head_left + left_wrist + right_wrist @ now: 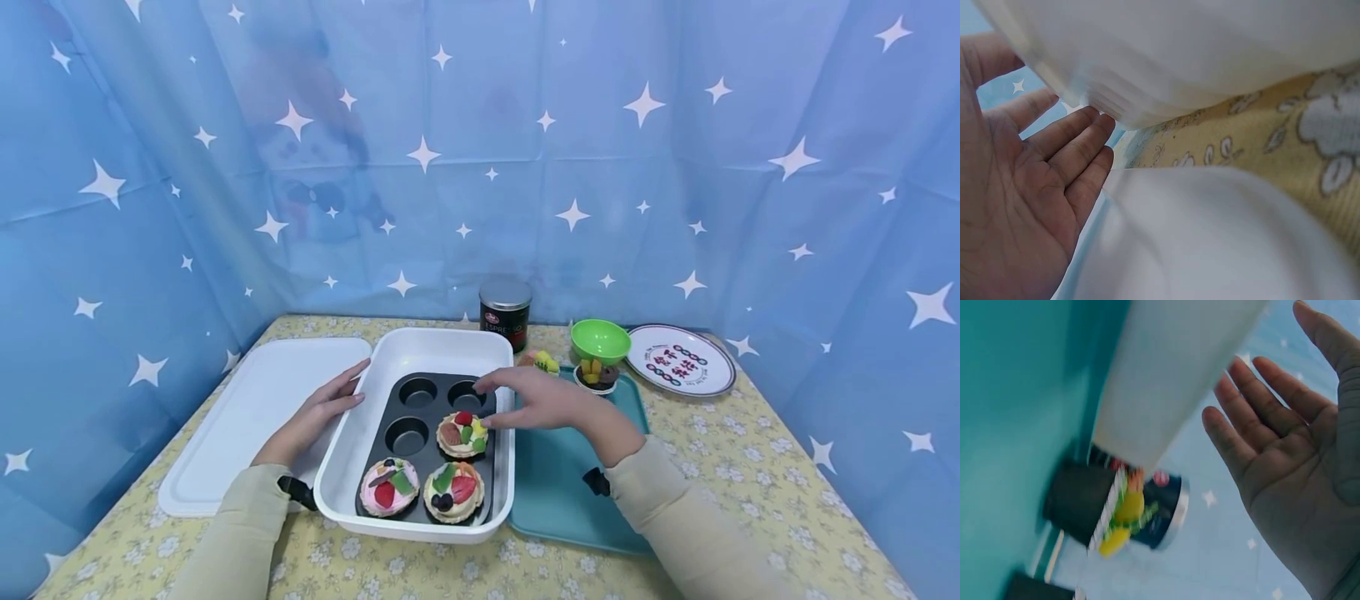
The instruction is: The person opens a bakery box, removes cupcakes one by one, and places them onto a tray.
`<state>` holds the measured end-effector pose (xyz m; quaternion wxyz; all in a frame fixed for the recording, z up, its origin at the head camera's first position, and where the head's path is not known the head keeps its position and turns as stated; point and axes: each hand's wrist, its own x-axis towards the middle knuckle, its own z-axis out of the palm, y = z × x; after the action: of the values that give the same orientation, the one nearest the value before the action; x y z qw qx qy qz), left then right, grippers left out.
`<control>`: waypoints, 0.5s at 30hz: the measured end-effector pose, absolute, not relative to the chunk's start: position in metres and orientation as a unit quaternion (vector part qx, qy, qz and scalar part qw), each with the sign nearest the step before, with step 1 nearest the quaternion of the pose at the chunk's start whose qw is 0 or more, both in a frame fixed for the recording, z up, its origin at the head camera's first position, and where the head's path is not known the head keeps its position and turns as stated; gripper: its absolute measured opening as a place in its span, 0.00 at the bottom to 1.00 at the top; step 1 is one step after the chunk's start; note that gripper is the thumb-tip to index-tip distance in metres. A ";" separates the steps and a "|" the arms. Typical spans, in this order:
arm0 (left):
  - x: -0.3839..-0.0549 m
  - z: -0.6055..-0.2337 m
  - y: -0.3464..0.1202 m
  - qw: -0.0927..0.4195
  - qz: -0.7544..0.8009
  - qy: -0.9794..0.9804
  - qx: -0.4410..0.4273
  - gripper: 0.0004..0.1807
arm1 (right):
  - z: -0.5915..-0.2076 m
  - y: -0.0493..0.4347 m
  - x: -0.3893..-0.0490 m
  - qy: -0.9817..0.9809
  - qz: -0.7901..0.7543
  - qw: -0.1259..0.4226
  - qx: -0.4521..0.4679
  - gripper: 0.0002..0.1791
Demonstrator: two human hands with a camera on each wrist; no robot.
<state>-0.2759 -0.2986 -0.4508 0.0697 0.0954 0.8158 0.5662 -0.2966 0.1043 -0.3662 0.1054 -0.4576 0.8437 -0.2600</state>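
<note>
A white plastic bin (420, 350) holds a dark muffin tin (431, 398). Three fruit-topped toy cupcakes sit in the tin: a pink one (389, 487), a cream one (454, 493) and another cream one (462, 435) above it. At the bin's left side, my left hand (318, 412) rests with nearly straight fingers against the outer wall (1147, 69). My right hand (543, 400) hovers over the bin's right rim, fingers spread and nothing held, its thumb close to the upper cream cupcake. The right wrist view shows the palm (1291, 469) bare.
A teal tray (570, 483) carries a chocolate cupcake (596, 377) and a yellow-green topped one (542, 362). Behind stand an espresso can (505, 317), a green bowl (601, 340) and a printed plate (681, 360). The white lid (255, 417) lies left, partly under my left arm.
</note>
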 end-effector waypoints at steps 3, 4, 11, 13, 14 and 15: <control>-0.277 -0.451 -0.298 0.072 0.571 0.813 0.090 0.35 | -0.372 0.097 -0.291 0.834 -0.262 0.131 -0.467 0.32; -0.277 -0.451 -0.298 0.073 0.570 0.813 0.091 0.35 | -0.374 0.095 -0.290 0.832 -0.261 0.135 -0.471 0.32; -0.279 -0.450 -0.298 0.070 0.570 0.812 0.106 0.35 | -0.383 0.090 -0.287 0.838 -0.234 0.137 -0.474 0.39; -0.279 -0.450 -0.299 0.071 0.569 0.812 0.110 0.35 | -0.384 0.088 -0.286 0.841 -0.222 0.135 -0.474 0.42; -0.279 -0.451 -0.299 0.071 0.569 0.812 0.111 0.35 | -0.385 0.086 -0.285 0.843 -0.216 0.135 -0.473 0.43; -0.279 -0.451 -0.300 0.070 0.569 0.812 0.109 0.35 | -0.386 0.085 -0.284 0.846 -0.208 0.133 -0.473 0.43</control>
<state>-0.2787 -0.3002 -0.4512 0.0703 0.1087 0.8120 0.5692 -0.2843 0.0848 -0.3856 0.1332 -0.4728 0.8459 -0.2076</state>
